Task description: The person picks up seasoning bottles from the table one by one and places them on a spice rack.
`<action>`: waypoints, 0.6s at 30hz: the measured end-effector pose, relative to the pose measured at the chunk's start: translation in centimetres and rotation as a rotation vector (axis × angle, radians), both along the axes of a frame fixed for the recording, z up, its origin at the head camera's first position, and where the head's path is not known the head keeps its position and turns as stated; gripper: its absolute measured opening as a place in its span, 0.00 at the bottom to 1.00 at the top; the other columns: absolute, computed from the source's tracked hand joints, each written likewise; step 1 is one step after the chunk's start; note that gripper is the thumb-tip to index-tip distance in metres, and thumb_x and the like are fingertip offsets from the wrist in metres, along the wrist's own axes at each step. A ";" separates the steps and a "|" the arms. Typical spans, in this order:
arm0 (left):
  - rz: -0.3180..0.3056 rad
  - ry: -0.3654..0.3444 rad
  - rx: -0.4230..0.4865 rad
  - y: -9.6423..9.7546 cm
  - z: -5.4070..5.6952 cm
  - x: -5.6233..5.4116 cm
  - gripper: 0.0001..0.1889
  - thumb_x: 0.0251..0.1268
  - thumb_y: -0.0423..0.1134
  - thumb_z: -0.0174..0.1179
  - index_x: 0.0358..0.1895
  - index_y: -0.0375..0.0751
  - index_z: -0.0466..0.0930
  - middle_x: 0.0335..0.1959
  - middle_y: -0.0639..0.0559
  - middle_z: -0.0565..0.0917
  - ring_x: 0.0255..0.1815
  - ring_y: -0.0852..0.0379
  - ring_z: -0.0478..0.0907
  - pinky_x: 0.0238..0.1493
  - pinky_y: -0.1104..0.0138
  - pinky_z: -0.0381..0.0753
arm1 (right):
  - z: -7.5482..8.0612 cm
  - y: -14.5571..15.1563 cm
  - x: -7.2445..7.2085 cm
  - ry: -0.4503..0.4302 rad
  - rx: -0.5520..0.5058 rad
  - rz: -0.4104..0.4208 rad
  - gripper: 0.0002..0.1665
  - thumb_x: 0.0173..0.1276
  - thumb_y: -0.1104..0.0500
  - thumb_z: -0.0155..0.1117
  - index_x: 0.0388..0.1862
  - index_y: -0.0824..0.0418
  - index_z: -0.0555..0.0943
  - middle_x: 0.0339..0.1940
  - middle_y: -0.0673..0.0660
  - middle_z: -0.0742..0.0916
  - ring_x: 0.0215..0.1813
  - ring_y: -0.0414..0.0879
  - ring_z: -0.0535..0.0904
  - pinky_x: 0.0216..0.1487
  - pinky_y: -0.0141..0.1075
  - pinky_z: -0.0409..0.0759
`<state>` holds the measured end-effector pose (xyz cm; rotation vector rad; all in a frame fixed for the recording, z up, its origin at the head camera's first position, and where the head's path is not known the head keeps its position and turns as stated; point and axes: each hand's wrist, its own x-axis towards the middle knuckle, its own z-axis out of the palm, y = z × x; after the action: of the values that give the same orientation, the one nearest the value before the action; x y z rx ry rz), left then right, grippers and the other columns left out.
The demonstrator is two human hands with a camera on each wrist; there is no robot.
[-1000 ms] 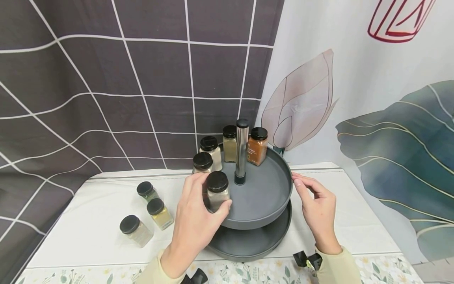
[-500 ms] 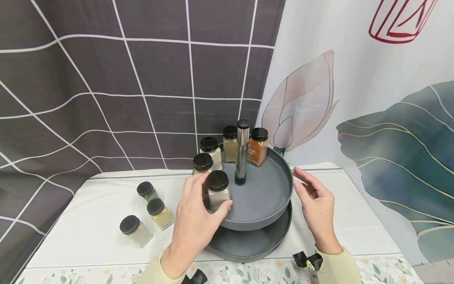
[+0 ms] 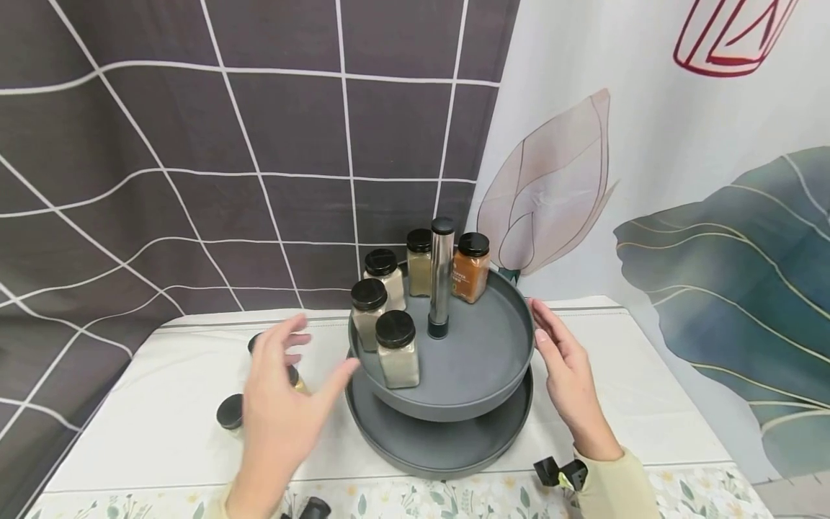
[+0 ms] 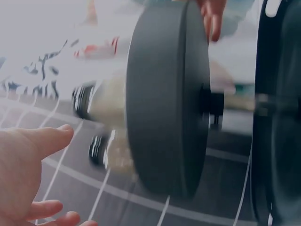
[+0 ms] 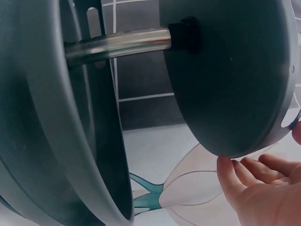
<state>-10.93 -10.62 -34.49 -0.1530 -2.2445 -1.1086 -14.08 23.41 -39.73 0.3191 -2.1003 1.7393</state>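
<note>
A two-tier grey turntable rack stands on the table, its upper tray (image 3: pixel 480 360) above a lower tray (image 3: pixel 447 440). A black-lidded spice jar (image 3: pixel 398 360) of pale powder stands upright at the upper tray's front left. Behind it are two more pale jars, the nearer jar (image 3: pixel 368 321) and the farther jar (image 3: pixel 387 282), then an olive-coloured jar (image 3: pixel 419 265) and an orange jar (image 3: pixel 470 270). My left hand (image 3: pixel 279 404), holding nothing, is left of the rack with fingers spread. My right hand (image 3: pixel 570 378) has its fingertips against the upper tray's right rim, fingers loosely extended.
Left of the rack, several spice jars on the white tablecloth (image 3: pixel 162 418) are partly hidden by my left hand, including a black-lidded jar (image 3: pixel 230 412). A metal post (image 3: pixel 441 277) rises through the upper tray. A dark grid-patterned curtain (image 3: pixel 285 130) hangs behind.
My left hand has let go of the front pale jar and moved left, leaving it on the upper tray. My right hand has shifted slightly along the rim, its fingers straighter.
</note>
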 end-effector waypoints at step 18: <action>0.224 -0.214 -0.012 -9.7 -1.7 0.2 0.40 0.57 0.42 0.75 0.72 0.41 0.67 0.67 0.43 0.72 0.62 0.44 0.74 0.64 0.75 0.68 | 0.0 -0.2 0.1 -0.064 -0.016 0.099 0.30 0.86 0.56 0.33 0.80 0.68 0.54 0.81 0.64 0.59 0.80 0.53 0.53 0.71 0.21 0.60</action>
<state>-10.71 -20.32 -36.15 0.2173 -2.3857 -1.0313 -13.94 23.23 -39.68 0.3738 -2.1476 1.8449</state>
